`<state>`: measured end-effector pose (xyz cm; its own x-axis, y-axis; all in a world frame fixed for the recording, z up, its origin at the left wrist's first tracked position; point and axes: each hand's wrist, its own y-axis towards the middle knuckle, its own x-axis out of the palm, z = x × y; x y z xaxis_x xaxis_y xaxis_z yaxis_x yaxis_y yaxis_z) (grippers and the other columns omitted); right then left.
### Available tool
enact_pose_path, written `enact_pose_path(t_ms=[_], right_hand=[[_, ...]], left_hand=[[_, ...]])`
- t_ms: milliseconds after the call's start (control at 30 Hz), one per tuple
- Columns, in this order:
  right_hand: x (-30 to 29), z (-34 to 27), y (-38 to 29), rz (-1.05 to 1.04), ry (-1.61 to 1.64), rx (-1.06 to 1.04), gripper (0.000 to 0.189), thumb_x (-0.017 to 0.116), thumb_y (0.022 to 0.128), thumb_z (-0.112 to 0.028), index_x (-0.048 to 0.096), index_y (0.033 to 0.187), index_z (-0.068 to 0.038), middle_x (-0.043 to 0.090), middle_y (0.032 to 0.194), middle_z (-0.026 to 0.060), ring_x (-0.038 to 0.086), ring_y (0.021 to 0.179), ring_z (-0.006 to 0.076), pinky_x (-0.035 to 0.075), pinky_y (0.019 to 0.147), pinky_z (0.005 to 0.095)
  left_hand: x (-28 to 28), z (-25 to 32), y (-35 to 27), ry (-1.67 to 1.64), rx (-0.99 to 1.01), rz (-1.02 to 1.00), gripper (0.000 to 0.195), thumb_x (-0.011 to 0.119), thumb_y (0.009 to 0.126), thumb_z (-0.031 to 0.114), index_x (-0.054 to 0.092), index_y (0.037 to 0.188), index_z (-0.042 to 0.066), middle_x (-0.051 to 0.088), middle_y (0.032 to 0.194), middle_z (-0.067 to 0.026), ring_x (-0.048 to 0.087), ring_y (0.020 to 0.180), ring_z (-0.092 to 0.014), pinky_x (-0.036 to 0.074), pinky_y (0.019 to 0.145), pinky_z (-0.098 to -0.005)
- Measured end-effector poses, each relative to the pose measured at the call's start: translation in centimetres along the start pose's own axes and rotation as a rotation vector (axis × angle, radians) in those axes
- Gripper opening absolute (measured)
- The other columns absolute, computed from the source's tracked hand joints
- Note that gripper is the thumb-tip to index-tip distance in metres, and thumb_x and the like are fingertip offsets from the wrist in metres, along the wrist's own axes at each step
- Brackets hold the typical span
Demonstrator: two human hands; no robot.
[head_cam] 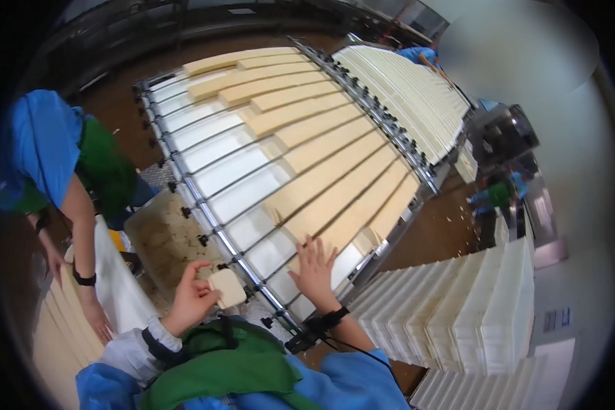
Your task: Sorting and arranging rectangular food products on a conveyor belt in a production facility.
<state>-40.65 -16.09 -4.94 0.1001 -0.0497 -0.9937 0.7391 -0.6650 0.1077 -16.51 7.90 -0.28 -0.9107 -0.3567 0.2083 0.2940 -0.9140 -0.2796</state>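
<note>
My left hand (192, 297) pinches a small, pale, rounded-square slice (227, 288) between thumb and fingers, left of the conveyor's near rail. My right hand (315, 269), fingers spread, rests palm down at the near end of a row of pale, dough-like slices (338, 189). These long rows lie side by side on a white belt (241, 189), parted by thin metal rods. A steel rail (205, 205) with black knobs runs along the belt's left edge. What the slices are made of, I cannot tell.
Beside the rail stands a bin (154, 246) of loose pale pieces. At left, a co-worker in blue sleeves (51, 143) bends over more long pale rows (61, 328). Stacked white trays (451, 307) stand at right. Another rail (374, 113) crosses the far end, with a further loaded surface (405, 97) beyond.
</note>
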Motion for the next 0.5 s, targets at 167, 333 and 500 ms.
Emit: enact_pose_path(t_ms=[167,333,500], right_hand=[[-4.9,-3.9,1.8,-0.011,0.031,0.009,0.087,0.084,0.073,-0.030,0.045,0.148,-0.011,0.029,0.160,0.0203,0.025,0.148,0.0444,0.013,0.114,0.0737],[-8.6,-16.3,4.7,0.108,0.366,-0.441,0.053,0.076,0.079,-0.021,0.058,0.126,-0.003,0.047,0.144,0.0234,0.040,0.137,0.0455,0.025,0.116,0.0639],[-11.0,-32.6,3.6,-0.082,0.691,-1.009,0.036,0.075,0.084,-0.017,0.063,0.116,-0.006,0.057,0.131,0.0182,0.052,0.127,0.0389,0.036,0.113,0.0564]], left_hand=[[-6.7,-2.1,-5.1,-0.212,0.061,0.503,0.063,0.061,0.091,-0.006,0.033,0.145,0.011,0.068,0.102,-0.0130,0.068,0.090,-0.017,0.055,0.084,-0.0285],[-11.4,-5.3,-12.4,-0.271,0.000,0.671,0.053,0.056,0.095,-0.002,0.036,0.142,0.010,0.067,0.100,-0.0129,0.068,0.088,-0.020,0.059,0.083,-0.0341],[-15.9,-11.2,-18.5,-0.232,0.092,0.800,0.026,0.058,0.094,-0.004,0.055,0.119,0.000,0.066,0.085,-0.0082,0.066,0.076,-0.016,0.056,0.071,-0.0298]])
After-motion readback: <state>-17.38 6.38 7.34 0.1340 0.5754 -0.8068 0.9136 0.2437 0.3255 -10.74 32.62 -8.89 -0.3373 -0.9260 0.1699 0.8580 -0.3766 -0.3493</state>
